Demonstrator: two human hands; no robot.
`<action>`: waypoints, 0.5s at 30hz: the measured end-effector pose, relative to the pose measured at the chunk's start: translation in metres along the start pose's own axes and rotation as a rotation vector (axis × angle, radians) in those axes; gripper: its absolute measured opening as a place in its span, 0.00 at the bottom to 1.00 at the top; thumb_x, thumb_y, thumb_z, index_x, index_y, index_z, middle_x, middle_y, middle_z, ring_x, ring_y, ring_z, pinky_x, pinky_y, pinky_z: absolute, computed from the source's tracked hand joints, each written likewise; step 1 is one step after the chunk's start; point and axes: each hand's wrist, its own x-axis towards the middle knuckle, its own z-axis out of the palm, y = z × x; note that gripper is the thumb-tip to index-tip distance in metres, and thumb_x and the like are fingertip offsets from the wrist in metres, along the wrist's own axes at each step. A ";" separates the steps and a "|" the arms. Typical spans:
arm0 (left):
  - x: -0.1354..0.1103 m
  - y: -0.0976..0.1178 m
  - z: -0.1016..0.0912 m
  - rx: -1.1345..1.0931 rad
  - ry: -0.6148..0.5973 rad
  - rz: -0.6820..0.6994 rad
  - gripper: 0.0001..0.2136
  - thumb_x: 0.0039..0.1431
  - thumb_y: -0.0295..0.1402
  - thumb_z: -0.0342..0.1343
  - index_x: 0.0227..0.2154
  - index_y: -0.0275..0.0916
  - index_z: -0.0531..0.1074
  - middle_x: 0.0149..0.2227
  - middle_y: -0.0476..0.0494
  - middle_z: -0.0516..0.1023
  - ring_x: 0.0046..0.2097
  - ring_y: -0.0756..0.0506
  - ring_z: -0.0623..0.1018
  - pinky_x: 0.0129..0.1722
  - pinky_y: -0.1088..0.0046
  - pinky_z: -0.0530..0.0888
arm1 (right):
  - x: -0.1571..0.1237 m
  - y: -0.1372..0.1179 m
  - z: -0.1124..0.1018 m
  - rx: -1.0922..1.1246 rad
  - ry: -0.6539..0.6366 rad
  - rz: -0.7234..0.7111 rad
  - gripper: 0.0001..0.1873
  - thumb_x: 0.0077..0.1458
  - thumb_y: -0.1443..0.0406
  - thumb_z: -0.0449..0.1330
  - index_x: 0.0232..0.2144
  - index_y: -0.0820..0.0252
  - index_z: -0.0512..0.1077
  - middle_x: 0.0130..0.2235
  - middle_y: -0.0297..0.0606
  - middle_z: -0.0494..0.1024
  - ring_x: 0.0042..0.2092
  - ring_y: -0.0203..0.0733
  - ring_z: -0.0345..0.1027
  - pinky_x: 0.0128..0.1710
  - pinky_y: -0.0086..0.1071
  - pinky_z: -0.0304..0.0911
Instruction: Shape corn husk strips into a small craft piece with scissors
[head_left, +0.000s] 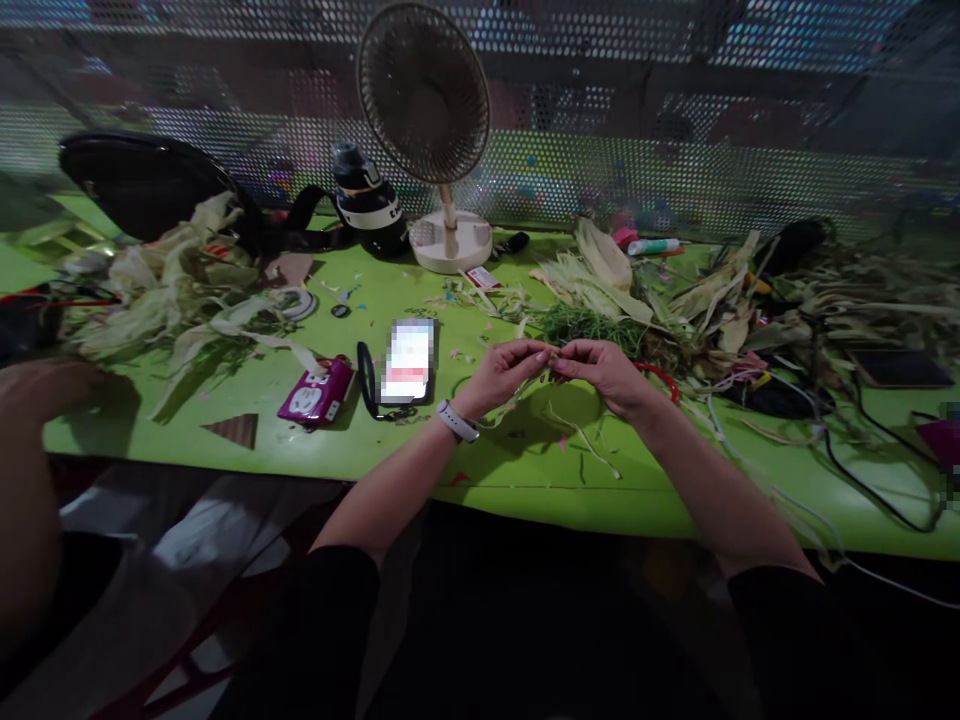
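Note:
My left hand (504, 378), with a white wristband (457, 422) on its wrist, pinches a thin pale strip of corn husk (517, 400). Against it, fingertips almost meeting, my right hand (598, 372) is closed on the same husk strip. The strip trails down below my left palm. A loose thin strand (585, 440) lies on the green table under my hands. Just beyond my fingers is a bundle of green grassy strands (589, 328), with dried corn husks (600, 265) heaped behind it. What exactly sits between my fingertips is too small to make out.
A lit phone (409, 362) and a purple box (316, 392) lie to the left. Farther back stand a fan (450, 245) and a black bottle (371, 210). More husks (169, 275) pile up at left, near another person's arm (34, 420). Cables (870, 480) run along the right.

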 end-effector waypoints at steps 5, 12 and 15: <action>-0.001 0.004 0.004 -0.158 0.001 -0.074 0.22 0.49 0.47 0.66 0.42 0.37 0.74 0.29 0.49 0.76 0.30 0.53 0.74 0.34 0.75 0.71 | 0.001 0.001 0.001 -0.052 0.039 -0.165 0.22 0.37 0.51 0.74 0.23 0.61 0.72 0.23 0.30 0.75 0.26 0.31 0.66 0.28 0.28 0.62; 0.002 -0.001 0.001 -0.144 -0.059 -0.231 0.20 0.49 0.45 0.66 0.36 0.35 0.68 0.23 0.53 0.73 0.24 0.54 0.73 0.27 0.77 0.68 | 0.007 0.004 0.001 -0.166 0.152 -0.310 0.24 0.37 0.47 0.72 0.22 0.61 0.73 0.23 0.32 0.73 0.26 0.33 0.63 0.31 0.31 0.62; 0.001 0.001 0.002 -0.167 -0.086 -0.253 0.18 0.52 0.45 0.65 0.29 0.34 0.69 0.23 0.50 0.75 0.25 0.54 0.74 0.30 0.76 0.71 | 0.007 0.004 -0.001 -0.236 0.212 -0.341 0.24 0.38 0.46 0.70 0.22 0.60 0.72 0.23 0.31 0.72 0.26 0.33 0.61 0.29 0.30 0.59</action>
